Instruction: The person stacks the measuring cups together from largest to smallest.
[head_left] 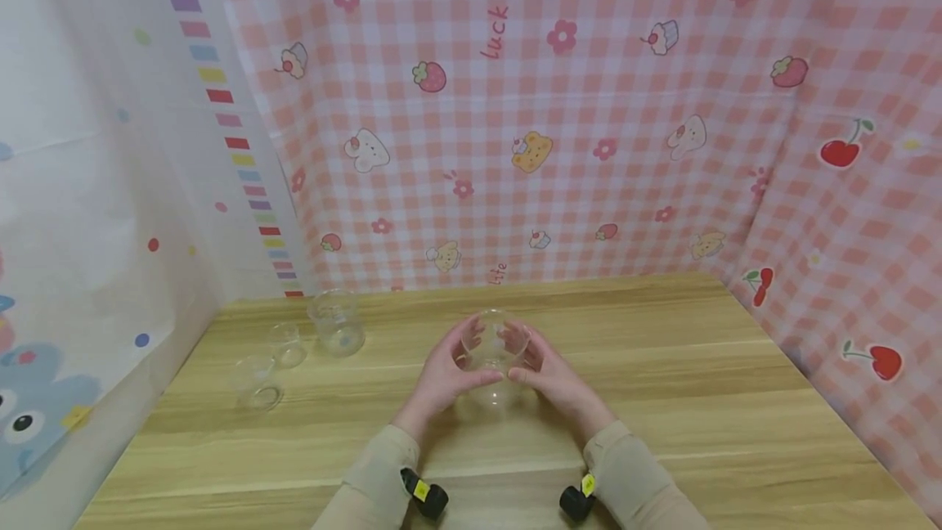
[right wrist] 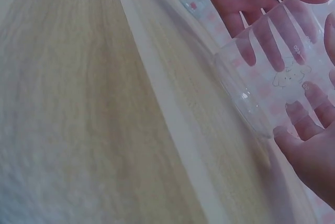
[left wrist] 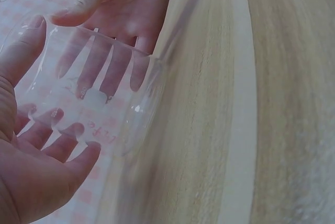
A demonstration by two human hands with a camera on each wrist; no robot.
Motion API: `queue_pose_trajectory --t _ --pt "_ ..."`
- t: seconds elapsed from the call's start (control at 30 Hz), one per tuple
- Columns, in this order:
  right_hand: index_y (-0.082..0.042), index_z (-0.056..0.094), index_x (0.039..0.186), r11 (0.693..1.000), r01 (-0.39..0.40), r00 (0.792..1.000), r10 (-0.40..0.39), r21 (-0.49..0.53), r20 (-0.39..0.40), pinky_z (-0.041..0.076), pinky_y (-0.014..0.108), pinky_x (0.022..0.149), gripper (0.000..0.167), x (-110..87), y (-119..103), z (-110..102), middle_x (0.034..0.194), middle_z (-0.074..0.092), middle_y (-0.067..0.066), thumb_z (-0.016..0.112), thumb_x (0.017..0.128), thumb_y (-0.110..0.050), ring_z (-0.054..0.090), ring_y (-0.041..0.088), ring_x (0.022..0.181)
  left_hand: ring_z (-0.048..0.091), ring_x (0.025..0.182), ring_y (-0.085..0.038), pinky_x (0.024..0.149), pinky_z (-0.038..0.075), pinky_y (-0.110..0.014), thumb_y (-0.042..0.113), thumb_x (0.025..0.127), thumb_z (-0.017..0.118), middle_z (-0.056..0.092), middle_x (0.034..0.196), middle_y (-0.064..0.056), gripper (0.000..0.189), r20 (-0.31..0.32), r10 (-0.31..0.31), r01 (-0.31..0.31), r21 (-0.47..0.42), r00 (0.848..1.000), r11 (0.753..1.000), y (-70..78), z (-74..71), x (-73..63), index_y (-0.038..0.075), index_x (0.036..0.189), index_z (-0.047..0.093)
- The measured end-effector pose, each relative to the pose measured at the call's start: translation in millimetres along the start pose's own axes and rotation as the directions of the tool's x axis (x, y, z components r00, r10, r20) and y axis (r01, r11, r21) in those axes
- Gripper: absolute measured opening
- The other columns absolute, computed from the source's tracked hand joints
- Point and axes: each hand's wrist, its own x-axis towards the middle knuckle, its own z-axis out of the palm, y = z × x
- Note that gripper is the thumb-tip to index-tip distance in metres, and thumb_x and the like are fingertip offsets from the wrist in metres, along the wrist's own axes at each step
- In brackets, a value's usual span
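Observation:
Between my two hands is a clear beaker (head_left: 495, 350), upright, with faint measuring marks on its wall in the right wrist view. My left hand (head_left: 444, 366) grips its left side, thumb in front and fingers spread round the far wall. From the other side my right hand (head_left: 548, 370) holds it the same way. The thumbs almost meet at the front. Through the transparent wall (left wrist: 138, 114) the fingers of both hands show in the left wrist view. In the right wrist view the beaker's base (right wrist: 243, 98) is close over the wooden table.
Three more clear vessels stand at the table's left: a larger beaker (head_left: 342, 338) at the back, a small one (head_left: 289, 352) beside it, and another (head_left: 259, 393) nearer. Patterned cloths (head_left: 515, 211) hang behind and at both sides of the wooden table (head_left: 699, 399).

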Motion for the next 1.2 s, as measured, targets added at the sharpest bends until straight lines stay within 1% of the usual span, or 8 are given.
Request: queue_pose_trajectory --t 0.23,0.4,0.53,0.63,0.77,0.93,1.03,1.2 --pt "-0.004 0.023 0.155 1.000 0.007 1.000 -0.007 -0.024 0.015 0.014 0.058 0.116 0.072 2.0 2 -1 0.156 0.029 0.024 0.061 0.095 0.001 0.023 0.042 0.144 0.044 0.133 -0.039 0.107 0.037 -0.056 0.007 0.076 0.085 0.045 0.148 -0.019 0.090 -0.008 0.011 -0.011 -0.033 1.000 0.999 0.7 -0.1 -0.5 0.009 0.152 0.037" --pt "-0.004 0.022 0.155 1.000 0.008 1.000 -0.007 -0.026 0.024 0.015 0.058 0.116 0.071 2.7 3 -2 0.156 0.029 0.024 0.060 0.096 0.001 0.023 0.042 0.145 0.045 0.132 -0.039 0.105 0.040 -0.054 0.007 0.076 0.086 0.045 0.148 -0.020 0.091 -0.009 0.011 -0.011 -0.011 1.000 1.000 -0.8 -1.9 -2.4 0.008 0.152 0.036" --pt "-0.004 0.022 0.156 0.999 0.001 1.000 0.000 -0.036 0.023 0.016 0.058 0.116 0.070 2.9 3 -2 0.156 0.029 0.024 0.058 0.097 0.003 0.023 0.041 0.145 0.047 0.130 -0.041 0.105 0.041 -0.052 0.006 0.076 0.085 0.047 0.146 -0.022 0.089 -0.010 -0.002 0.002 -0.011 1.000 1.000 -1.8 -4.3 -3.6 0.014 0.152 0.039" --pt "-0.004 0.022 0.156 0.999 0.010 1.000 -0.009 -0.034 0.025 0.017 0.058 0.116 0.069 3.6 4 -2 0.157 0.029 0.024 0.056 0.097 0.005 0.023 0.042 0.144 0.047 0.128 -0.045 0.105 0.040 -0.055 0.002 0.077 0.084 0.047 0.144 -0.025 0.087 -0.015 -0.016 0.015 -0.044 1.000 0.999 1.7 -6.8 -5.1 0.011 0.151 0.039" --pt "-0.003 0.021 0.155 0.999 0.021 0.999 -0.020 -0.029 0.030 0.018 0.058 0.115 0.069 4.6 5 -2 0.157 0.028 0.024 0.057 0.097 0.004 0.023 0.042 0.145 0.047 0.127 -0.047 0.104 0.041 -0.056 0.001 0.076 0.084 0.049 0.141 -0.026 0.088 -0.041 -0.045 0.041 -0.087 0.998 0.995 2.6 -11.2 -7.5 0.004 0.151 0.037" --pt "-0.004 0.021 0.156 0.999 0.017 0.999 -0.016 -0.035 0.035 0.018 0.057 0.115 0.070 5.4 5 -2 0.157 0.027 0.024 0.058 0.097 0.002 0.022 0.042 0.145 0.051 0.124 -0.044 0.101 0.046 -0.051 0.001 0.076 0.083 0.052 0.137 -0.026 0.087 -0.081 -0.044 0.034 -0.123 0.996 0.992 -1.1 -17.8 -10.4 0.000 0.150 0.036" --pt "-0.004 0.021 0.155 0.999 0.021 0.999 -0.019 -0.038 0.035 0.018 0.057 0.116 0.070 5.8 5 -2 0.157 0.027 0.024 0.058 0.096 0.002 0.022 0.043 0.144 0.054 0.122 -0.044 0.097 0.050 -0.047 0.002 0.080 0.081 0.053 0.135 -0.028 0.083 -0.094 -0.038 0.025 -0.137 0.995 0.990 -0.9 -22.9 -13.3 -0.002 0.150 0.035" --pt "-0.002 0.021 0.155 0.999 0.029 0.999 -0.028 -0.035 0.034 0.018 0.057 0.116 0.070 6.2 5 -1 0.157 0.027 0.026 0.058 0.096 0.004 0.023 0.044 0.144 0.056 0.120 -0.042 0.091 0.053 -0.035 0.002 0.086 0.075 0.055 0.133 -0.028 0.075 -0.109 -0.055 0.038 -0.150 0.992 0.988 -2.0 -32.5 -17.5 -0.002 0.149 0.035"
